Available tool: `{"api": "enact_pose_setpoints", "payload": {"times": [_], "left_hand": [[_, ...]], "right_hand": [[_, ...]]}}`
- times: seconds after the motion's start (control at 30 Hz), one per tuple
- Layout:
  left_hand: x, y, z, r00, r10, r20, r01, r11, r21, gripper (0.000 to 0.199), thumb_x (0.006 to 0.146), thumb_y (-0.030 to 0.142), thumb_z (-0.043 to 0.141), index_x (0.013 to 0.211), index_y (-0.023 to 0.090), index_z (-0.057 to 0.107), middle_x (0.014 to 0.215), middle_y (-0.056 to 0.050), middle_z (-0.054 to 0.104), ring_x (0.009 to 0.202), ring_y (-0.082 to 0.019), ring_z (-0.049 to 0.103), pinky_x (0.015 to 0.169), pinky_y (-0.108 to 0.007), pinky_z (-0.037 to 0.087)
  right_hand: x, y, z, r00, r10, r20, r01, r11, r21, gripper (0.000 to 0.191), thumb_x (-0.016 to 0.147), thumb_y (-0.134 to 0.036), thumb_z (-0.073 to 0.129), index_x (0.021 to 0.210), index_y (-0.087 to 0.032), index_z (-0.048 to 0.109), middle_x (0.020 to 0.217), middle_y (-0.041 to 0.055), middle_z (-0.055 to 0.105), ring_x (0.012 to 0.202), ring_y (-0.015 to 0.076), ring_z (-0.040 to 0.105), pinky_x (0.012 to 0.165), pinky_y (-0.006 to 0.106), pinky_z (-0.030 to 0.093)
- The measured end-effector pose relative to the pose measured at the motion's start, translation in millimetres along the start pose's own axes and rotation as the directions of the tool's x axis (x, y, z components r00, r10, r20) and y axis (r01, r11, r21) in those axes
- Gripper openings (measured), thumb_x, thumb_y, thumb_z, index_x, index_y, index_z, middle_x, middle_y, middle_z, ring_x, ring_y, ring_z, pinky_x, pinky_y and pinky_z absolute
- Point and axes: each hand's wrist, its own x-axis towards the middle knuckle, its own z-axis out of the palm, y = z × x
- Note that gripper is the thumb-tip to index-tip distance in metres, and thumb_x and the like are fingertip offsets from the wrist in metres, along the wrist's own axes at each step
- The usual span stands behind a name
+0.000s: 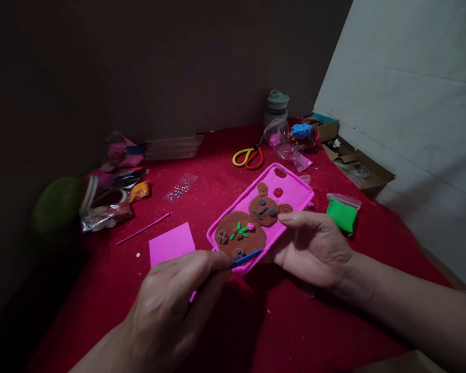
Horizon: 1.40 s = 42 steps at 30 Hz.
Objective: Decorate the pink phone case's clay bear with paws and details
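Note:
A pink phone case (291, 194) is held tilted above the red cloth, with a brown clay bear (241, 230) on it. The bear has grey eyes and paw marks, and a pink flower with green leaves on its belly. My right hand (314, 248) grips the case at its right edge, thumb on top near the bear's ear. My left hand (182, 295) pinches a thin blue tool (248, 257), whose tip lies over the case's lower edge beside the bear's foot. Under my left hand, a pink square sheet (171, 243) is partly covered.
Yellow-and-red-handled scissors (249, 157) lie behind the case. A green clay bag (342, 214) is at the right, a pink stick (143, 228) at the left. Packets (108, 215), a bead sheet (182, 187), a bottle (276, 107) and cardboard boxes (367, 168) stand around.

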Motion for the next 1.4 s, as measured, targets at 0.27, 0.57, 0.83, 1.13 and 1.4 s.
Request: {"api": "enact_pose_setpoints", "payload": {"times": [0.27, 0.57, 0.83, 1.13, 1.4], "left_hand": [[2.6, 1.0, 0.3, 1.0, 0.028, 0.015, -0.028, 0.999, 0.031, 0.02, 0.096, 0.015, 0.045, 0.089, 0.014, 0.064, 0.071, -0.005, 0.072, 0.057, -0.011, 0.067, 0.051, -0.019, 0.047], [4.5, 2.0, -2.6, 1.0, 0.024, 0.007, -0.024, 0.999, 0.036, 0.022, 0.096, 0.017, 0.045, 0.086, 0.015, 0.064, 0.065, -0.003, 0.069, 0.054, -0.01, 0.065, 0.048, -0.018, 0.046], [-0.1, 0.8, 0.0, 0.999, 0.026, 0.018, -0.027, 0.999, 0.041, 0.02, 0.096, 0.016, 0.045, 0.088, 0.014, 0.063, 0.07, -0.005, 0.071, 0.057, -0.012, 0.066, 0.049, -0.02, 0.047], [0.3, -0.2, 1.4, 0.999, 0.049, 0.02, -0.051, 0.995, 0.081, 0.022, 0.097, 0.017, 0.043, 0.088, 0.015, 0.063, 0.072, -0.005, 0.072, 0.057, -0.013, 0.067, 0.049, -0.022, 0.045], [0.4, 0.2, 2.6, 1.0, 0.015, 0.009, -0.015, 0.999, 0.038, 0.02, 0.096, 0.015, 0.044, 0.089, 0.015, 0.062, 0.068, -0.003, 0.069, 0.055, -0.01, 0.064, 0.05, -0.019, 0.045]], "right_hand": [[-0.4, -0.6, -0.1, 0.999, -0.008, 0.045, 0.01, 0.999, -0.043, 0.011, 0.067, -0.013, 0.061, 0.075, -0.018, 0.068, 0.075, 0.0032, 0.07, 0.094, 0.0268, 0.066, 0.095, 0.053, 0.047], [0.1, -0.4, -1.1, 0.999, -0.012, 0.053, 0.014, 0.999, -0.033, 0.015, 0.068, -0.013, 0.061, 0.081, -0.016, 0.068, 0.076, 0.003, 0.07, 0.091, 0.0265, 0.067, 0.096, 0.054, 0.047], [-1.5, -0.4, -1.4, 0.998, -0.009, 0.062, 0.011, 1.0, -0.025, 0.016, 0.071, -0.012, 0.057, 0.079, -0.019, 0.069, 0.078, 0.0024, 0.07, 0.09, 0.0247, 0.067, 0.093, 0.052, 0.05], [0.1, -0.1, -2.4, 0.999, -0.01, 0.054, 0.011, 1.0, -0.028, 0.015, 0.069, -0.012, 0.058, 0.08, -0.017, 0.068, 0.079, 0.0034, 0.071, 0.093, 0.0266, 0.067, 0.094, 0.056, 0.049], [-1.0, 0.9, -2.2, 0.999, -0.007, 0.037, 0.008, 0.999, -0.032, 0.015, 0.067, -0.014, 0.06, 0.079, -0.018, 0.068, 0.078, 0.0035, 0.071, 0.096, 0.027, 0.066, 0.094, 0.053, 0.049]]}}
